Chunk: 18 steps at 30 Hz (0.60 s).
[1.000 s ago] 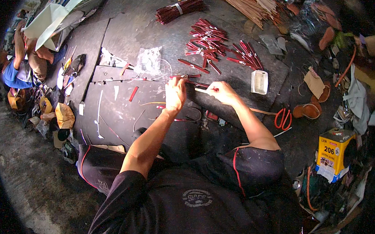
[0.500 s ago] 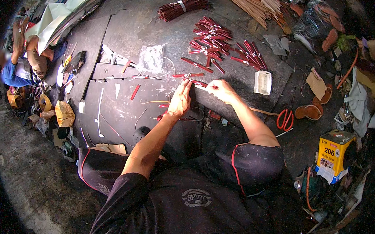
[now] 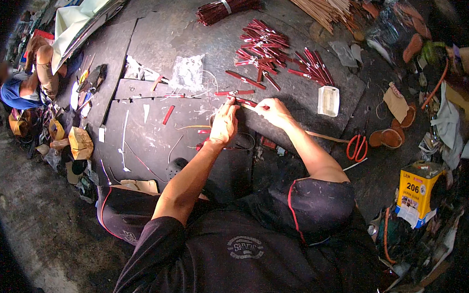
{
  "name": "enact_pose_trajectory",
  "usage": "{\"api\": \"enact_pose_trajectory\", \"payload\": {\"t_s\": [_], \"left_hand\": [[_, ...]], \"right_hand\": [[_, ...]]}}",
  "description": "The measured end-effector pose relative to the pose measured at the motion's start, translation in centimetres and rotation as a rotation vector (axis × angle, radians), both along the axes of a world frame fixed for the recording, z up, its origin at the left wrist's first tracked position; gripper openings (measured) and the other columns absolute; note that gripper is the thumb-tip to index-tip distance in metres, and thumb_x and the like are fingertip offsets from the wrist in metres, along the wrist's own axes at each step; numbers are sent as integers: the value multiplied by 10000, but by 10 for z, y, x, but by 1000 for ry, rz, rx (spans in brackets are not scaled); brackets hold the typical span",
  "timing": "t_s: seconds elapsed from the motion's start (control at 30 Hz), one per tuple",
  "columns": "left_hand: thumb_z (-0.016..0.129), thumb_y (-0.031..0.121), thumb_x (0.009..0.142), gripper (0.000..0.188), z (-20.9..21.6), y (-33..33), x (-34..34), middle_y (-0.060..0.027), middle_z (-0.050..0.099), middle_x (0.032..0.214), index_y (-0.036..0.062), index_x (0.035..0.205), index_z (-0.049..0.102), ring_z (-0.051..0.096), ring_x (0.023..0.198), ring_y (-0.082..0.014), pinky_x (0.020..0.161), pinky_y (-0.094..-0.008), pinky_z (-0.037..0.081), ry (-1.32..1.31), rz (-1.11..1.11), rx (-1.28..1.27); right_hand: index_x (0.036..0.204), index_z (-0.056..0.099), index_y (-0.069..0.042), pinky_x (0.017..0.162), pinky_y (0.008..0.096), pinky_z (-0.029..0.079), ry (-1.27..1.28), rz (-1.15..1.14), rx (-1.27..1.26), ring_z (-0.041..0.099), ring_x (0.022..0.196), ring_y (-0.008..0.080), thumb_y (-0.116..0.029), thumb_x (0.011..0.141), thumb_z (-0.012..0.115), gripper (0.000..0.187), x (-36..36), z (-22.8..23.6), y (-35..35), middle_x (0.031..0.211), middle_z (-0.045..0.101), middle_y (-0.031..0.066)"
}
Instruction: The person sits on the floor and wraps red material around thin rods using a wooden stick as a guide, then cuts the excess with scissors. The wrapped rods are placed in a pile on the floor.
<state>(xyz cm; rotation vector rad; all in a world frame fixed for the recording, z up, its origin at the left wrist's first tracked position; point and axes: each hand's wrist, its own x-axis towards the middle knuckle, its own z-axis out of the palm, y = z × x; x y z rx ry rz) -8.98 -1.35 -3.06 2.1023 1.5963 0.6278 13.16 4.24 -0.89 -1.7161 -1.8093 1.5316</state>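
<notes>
Both hands meet at a narrow dark red leather strap [image 3: 247, 102] on the dark work board. My left hand [image 3: 225, 123] has its fingers pressed together, their tips holding down the strap's left end. The thumb and fingers of my right hand [image 3: 274, 112] pinch its right end. Just beyond the fingertips lies another red strap [image 3: 222, 93] with a small shiny metal piece, and a similar strap [image 3: 245, 80] rests farther off. A heap of red straps with metal buckles [image 3: 263, 43] and a fanned pile of red straps [image 3: 313, 67] lie beyond my right hand.
A banded bundle of dark red strips [image 3: 229, 7] and light brown strips [image 3: 313, 6] lie at the back. A clear plastic bag [image 3: 188, 73] is left of centre. Rightward are a white tray [image 3: 328, 101], red-handled scissors [image 3: 357, 148] and a yellow can [image 3: 418, 192]. Another person [image 3: 26, 88] sits far left.
My right hand has shifted slightly left along the strap, and my left hand has barely moved. The person at far left has changed the position of their arms.
</notes>
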Motion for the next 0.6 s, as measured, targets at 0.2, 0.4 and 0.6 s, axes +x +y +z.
{"api": "enact_pose_trajectory", "payload": {"t_s": [0.2, 0.4, 0.6], "left_hand": [[569, 72, 829, 300, 21, -9, 16, -184, 586, 1197, 66, 1126, 614, 551, 1130, -361, 976, -453, 426, -29, 135, -62], [655, 230, 872, 241, 21, -13, 47, -183, 704, 877, 31, 1000, 700, 682, 847, -323, 806, -374, 514, -314, 442, -417], [658, 226, 917, 256, 20, -7, 54, -70, 718, 907, 2, 1036, 690, 671, 811, -148, 747, -281, 519, -982, 543, -748]], "right_hand": [[930, 737, -77, 716, 331, 509, 28, -7, -2, 679, 766, 182, -201, 821, 689, 173, 2, -4, 0, 833, 720, 78], [931, 732, -64, 672, 307, 498, 43, -12, -23, 650, 735, 151, -199, 845, 674, 171, 1, 1, 0, 815, 705, 66], [984, 711, -68, 616, 265, 485, 267, -9, -127, 596, 716, 99, -218, 904, 645, 183, 12, 13, -4, 840, 674, 17]]}}
